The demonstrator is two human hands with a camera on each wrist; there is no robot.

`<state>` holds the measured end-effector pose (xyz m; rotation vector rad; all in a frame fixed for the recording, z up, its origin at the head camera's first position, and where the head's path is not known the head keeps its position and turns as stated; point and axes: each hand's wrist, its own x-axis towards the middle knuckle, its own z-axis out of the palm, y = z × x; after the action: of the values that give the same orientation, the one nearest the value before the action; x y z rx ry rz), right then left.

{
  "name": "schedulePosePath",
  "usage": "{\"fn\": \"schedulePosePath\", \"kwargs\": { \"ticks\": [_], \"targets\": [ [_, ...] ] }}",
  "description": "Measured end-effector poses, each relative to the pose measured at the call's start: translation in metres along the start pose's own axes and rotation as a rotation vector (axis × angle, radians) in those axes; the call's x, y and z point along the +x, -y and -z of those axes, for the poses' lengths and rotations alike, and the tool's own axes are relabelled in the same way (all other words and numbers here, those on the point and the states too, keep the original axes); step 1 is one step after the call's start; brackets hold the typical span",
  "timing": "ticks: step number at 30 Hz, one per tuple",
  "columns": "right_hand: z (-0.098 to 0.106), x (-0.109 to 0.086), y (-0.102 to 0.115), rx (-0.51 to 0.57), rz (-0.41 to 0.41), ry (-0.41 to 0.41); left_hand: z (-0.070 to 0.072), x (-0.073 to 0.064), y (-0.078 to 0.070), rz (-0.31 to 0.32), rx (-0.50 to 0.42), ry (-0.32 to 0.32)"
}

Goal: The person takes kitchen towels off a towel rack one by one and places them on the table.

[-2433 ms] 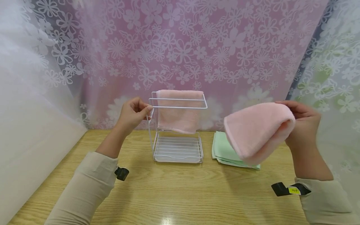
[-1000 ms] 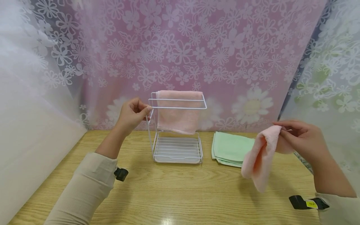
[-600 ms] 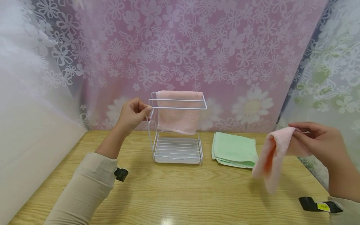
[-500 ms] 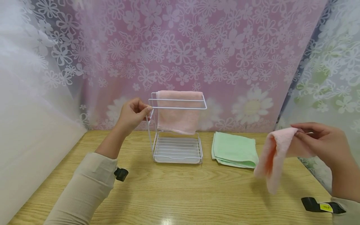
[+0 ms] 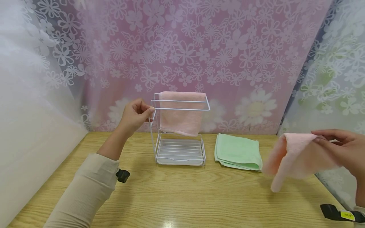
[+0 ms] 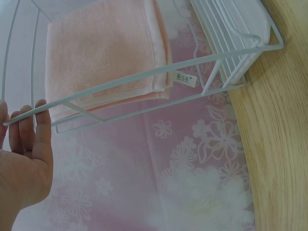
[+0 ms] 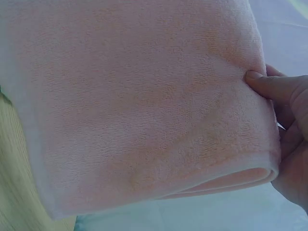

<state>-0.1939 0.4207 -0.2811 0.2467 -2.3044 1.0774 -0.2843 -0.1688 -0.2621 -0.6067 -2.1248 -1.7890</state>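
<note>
My left hand (image 5: pixel 134 115) pinches the upper left corner of a white wire rack (image 5: pixel 182 109). Over the rack's rear top bar hangs a pink towel (image 5: pixel 181 122); in the left wrist view the same towel (image 6: pixel 103 50) shows a small white label at its lower edge. At the far right, my right hand (image 5: pixel 340 147) pinches a second pink towel (image 5: pixel 302 152) between thumb and fingers. That towel hangs folded over in the air above the table. In the right wrist view the held towel (image 7: pixel 144 110) fills most of the picture, with the thumb on its near face.
A folded green towel (image 5: pixel 238 152) lies on the wooden table (image 5: pixel 182 196), between the rack and the held towel. The rack's base holds a slatted tray (image 5: pixel 180 152). Behind the table hangs a flowered pink curtain (image 5: pixel 182 57), with pale sheets at both sides.
My right hand has lowered the pink towel from in front of the green one and carried it right, so the green towel now shows fully. My left hand and the rack stay put.
</note>
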Motion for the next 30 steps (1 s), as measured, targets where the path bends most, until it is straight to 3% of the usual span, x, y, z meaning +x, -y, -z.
{"fn": "schedulePosePath", "kwargs": {
  "ticks": [11, 15, 18, 30],
  "targets": [
    [0.016, -0.006, -0.019, -0.084, -0.094, 0.193, 0.000, 0.001, 0.000, 0.005, 0.009, -0.002],
    [0.014, -0.009, -0.029, -0.177, -0.150, 0.258, -0.001, 0.001, 0.000, 0.004, 0.014, -0.002],
    [0.010, -0.010, -0.036, -0.233, -0.149, 0.264, -0.001, 0.000, 0.001, 0.003, 0.015, 0.002],
    [0.002, -0.004, -0.058, -0.230, -0.082, 0.236, -0.001, 0.000, 0.000, 0.000, 0.007, -0.008]
  ]
}}
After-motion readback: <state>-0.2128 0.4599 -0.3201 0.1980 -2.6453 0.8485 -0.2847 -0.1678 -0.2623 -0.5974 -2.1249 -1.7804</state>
